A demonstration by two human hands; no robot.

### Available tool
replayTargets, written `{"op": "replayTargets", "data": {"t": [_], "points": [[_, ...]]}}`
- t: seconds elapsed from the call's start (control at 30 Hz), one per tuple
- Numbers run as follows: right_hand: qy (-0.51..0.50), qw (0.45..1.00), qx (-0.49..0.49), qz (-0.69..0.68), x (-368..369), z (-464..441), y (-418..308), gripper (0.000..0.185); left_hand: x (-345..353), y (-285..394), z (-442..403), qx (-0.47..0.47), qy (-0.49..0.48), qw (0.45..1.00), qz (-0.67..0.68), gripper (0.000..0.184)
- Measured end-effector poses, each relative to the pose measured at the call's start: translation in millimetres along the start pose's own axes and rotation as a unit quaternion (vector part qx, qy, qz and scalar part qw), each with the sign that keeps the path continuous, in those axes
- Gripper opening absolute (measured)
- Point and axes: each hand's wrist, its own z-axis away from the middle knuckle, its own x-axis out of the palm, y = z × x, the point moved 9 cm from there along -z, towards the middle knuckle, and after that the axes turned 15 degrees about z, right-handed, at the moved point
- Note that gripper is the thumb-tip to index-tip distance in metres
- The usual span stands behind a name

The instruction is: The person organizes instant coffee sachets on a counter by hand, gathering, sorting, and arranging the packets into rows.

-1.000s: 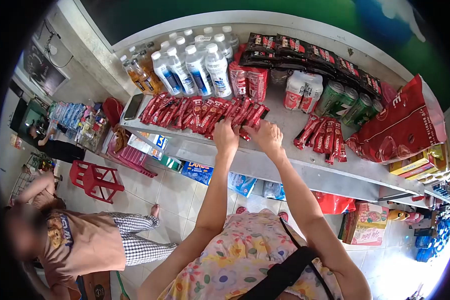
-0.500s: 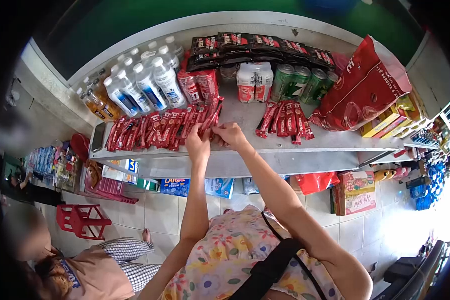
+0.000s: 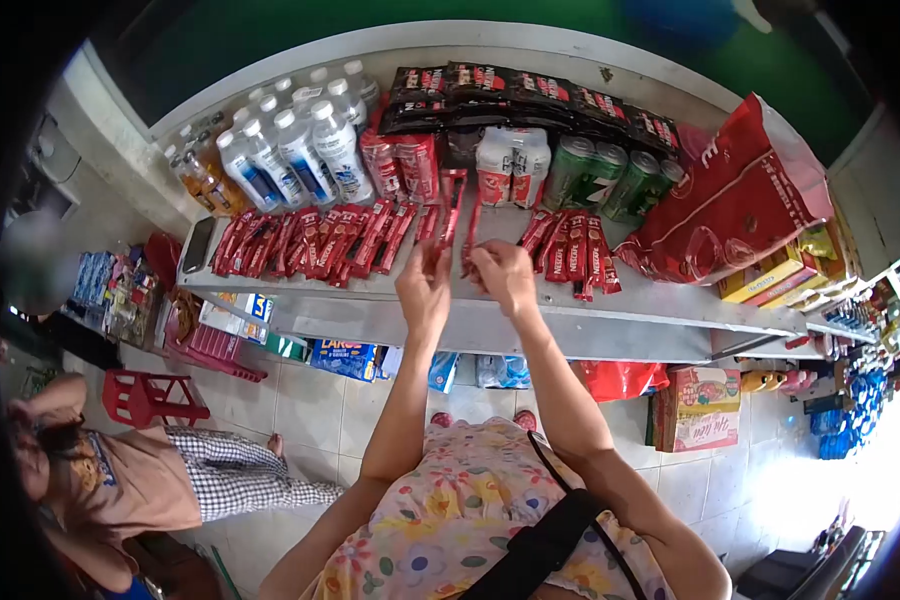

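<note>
Several red coffee sticks (image 3: 320,240) lie in a long row on the left of the grey shelf (image 3: 660,300). A smaller group of red sticks (image 3: 576,250) lies to the right. Between the two groups, my left hand (image 3: 426,285) is closed on red sticks (image 3: 453,205), held upright. Just to its right, my right hand (image 3: 502,274) pinches one red stick (image 3: 472,222). The two hands are apart. Behind them stand red cans (image 3: 415,168) and white-and-red cans (image 3: 511,170).
White-capped bottles (image 3: 295,155), black coffee packs (image 3: 530,95), green cans (image 3: 600,178) and a big red bag (image 3: 735,200) line the shelf's back. A phone (image 3: 199,245) lies at its left end. A person (image 3: 130,480) is at lower left, near a red stool (image 3: 155,396).
My hands were together over the row's right end; now they are apart, each with red stick packs, between the two groups. The view has shifted.
</note>
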Motion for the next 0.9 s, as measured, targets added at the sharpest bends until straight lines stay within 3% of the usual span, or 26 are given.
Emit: {"op": "replayTargets", "data": {"t": [0.07, 0.1, 0.13, 0.17, 0.27, 0.33, 0.47, 0.5, 0.53, 0.57, 0.67, 0.77, 0.9], "points": [[0.002, 1.0, -0.006, 0.004, -35, 3, 2, 0.023, 14, -12, 4, -0.015, -0.028, 0.999, -0.024, 0.02], [0.015, 0.997, -0.011, 0.079, -55, 2, 3, 0.019, 21, -11, 5, -0.011, -0.023, 0.998, -0.057, 0.018], [0.038, 0.996, 0.006, 0.078, -71, -3, 22, 0.02, 26, -18, 6, 0.035, -0.016, 0.991, -0.127, 0.016], [0.06, 0.993, 0.003, 0.1, -88, -1, 24, 0.021, 36, -16, 7, 0.02, -0.029, 0.985, -0.167, 0.017], [0.09, 0.962, -0.022, 0.256, -122, -2, 28, 0.028, 56, -22, 14, 0.038, -0.004, 0.967, -0.253, 0.016], [0.092, 0.975, 0.036, 0.198, -125, -7, 48, 0.029, 71, -26, 15, 0.042, -0.033, 0.959, -0.279, 0.015], [0.109, 0.96, 0.018, 0.259, -127, -12, 63, 0.025, 75, -27, 11, 0.121, -0.036, 0.949, -0.288, 0.015], [0.119, 0.943, 0.018, 0.312, -128, -11, 58, 0.026, 66, -24, 8, 0.14, -0.023, 0.951, -0.274, 0.016], [0.205, 0.88, -0.082, 0.42, -131, -7, 43, 0.027, 55, -15, 4, 0.169, -0.008, 0.937, -0.307, 0.016], [0.209, 0.889, -0.053, 0.404, -130, -2, 28, 0.029, 42, -7, -1, 0.198, 0.007, 0.92, -0.339, 0.016], [0.217, 0.914, -0.107, 0.327, -111, 0, -8, 0.02, -15, -6, -22, 0.133, 0.064, 0.914, -0.377, 0.022], [0.135, 0.951, -0.151, 0.232, -53, -1, -30, 0.017, -57, -12, -33, 0.106, 0.079, 0.896, -0.425, 0.025], [0.036, 0.941, -0.149, 0.302, 35, -5, -30, 0.025, -71, -22, -36, 0.104, 0.048, 0.891, -0.439, 0.025]]}}
